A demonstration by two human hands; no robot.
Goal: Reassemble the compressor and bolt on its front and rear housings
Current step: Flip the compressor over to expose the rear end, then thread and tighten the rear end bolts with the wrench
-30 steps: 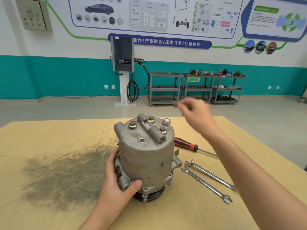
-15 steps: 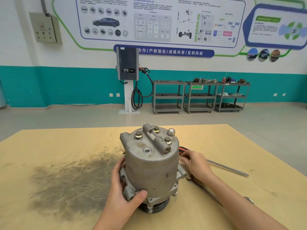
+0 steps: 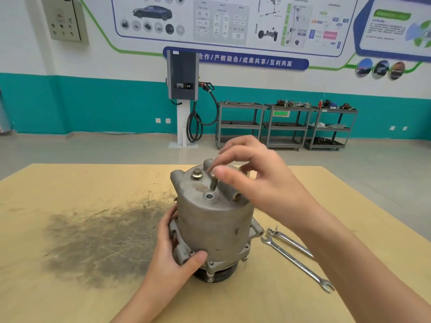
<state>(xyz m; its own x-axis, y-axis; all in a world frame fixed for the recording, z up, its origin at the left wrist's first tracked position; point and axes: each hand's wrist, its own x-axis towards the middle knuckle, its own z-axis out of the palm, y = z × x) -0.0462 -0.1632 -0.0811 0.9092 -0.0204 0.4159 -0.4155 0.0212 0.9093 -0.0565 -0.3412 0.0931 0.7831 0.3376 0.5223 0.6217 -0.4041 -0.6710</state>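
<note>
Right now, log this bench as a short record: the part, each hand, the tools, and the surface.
part: compressor, upright on its pulley end
left hand: grips the compressor's lower flange
right hand: above the top housing, thumb and forefinger pinching a small part, blurred
tools: two wrenches lying right of the compressor
surface: table, with a dark stain at left

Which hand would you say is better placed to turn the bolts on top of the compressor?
Right: the right hand is above the compressor top, fingertips at a bolt, while the left hand grips its lower flange, steadying it.
</note>
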